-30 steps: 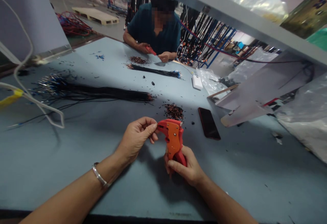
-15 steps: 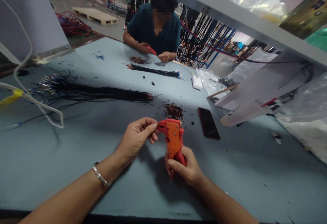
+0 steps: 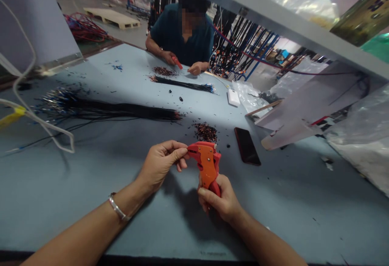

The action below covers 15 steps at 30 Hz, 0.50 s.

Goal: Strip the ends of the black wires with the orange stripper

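Observation:
My right hand (image 3: 220,199) is wrapped round the handles of a red and orange wire stripper (image 3: 208,164), held upright above the table. The tool's nose points left, towards my left hand (image 3: 165,162). Thumb and forefinger of that hand are pinched together right at the jaws. Whatever lies between those fingertips is too small or hidden to make out. Just behind the tool is a pile of short black and copper-coloured offcuts (image 3: 206,131). Beyond my left hand, a thick bundle of black wires (image 3: 127,110) lies across the table, with blue and metal ends at its left.
A phone (image 3: 247,146) lies right of the stripper. Across the table (image 3: 91,193), a co-worker (image 3: 182,35) holds a red tool near a smaller wire bundle (image 3: 182,83) and another offcut pile (image 3: 164,71). White cable (image 3: 45,124) hangs at left; a shelf beam (image 3: 273,23) crosses above.
My right hand's fingers have closed further round the stripper's handles. My left hand stays at the jaws. The co-worker's red tool has tipped downward and moved slightly left.

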{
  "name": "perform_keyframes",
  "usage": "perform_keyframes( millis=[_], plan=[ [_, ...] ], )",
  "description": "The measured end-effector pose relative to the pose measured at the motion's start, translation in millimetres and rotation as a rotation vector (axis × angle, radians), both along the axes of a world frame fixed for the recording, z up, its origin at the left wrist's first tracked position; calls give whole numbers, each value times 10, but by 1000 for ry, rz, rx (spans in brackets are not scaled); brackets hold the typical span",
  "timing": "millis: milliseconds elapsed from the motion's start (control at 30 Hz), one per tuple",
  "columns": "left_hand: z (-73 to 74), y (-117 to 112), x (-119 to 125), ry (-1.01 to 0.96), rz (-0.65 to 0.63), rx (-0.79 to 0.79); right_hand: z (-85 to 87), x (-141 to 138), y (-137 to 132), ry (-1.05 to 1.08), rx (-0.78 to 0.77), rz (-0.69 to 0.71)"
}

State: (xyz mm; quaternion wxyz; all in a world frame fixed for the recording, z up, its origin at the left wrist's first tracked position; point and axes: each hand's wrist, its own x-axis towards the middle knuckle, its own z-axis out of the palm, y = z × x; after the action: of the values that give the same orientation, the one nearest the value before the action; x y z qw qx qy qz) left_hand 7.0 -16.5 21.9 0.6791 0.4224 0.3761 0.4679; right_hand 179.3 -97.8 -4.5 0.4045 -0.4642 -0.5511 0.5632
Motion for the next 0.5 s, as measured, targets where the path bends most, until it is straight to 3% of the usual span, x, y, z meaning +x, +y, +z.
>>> perform_keyframes(
  millis=[500],
  plan=[
    [-11,8,-30,150,-6,68,-48,-48,50,240,-120,6]
  ],
)
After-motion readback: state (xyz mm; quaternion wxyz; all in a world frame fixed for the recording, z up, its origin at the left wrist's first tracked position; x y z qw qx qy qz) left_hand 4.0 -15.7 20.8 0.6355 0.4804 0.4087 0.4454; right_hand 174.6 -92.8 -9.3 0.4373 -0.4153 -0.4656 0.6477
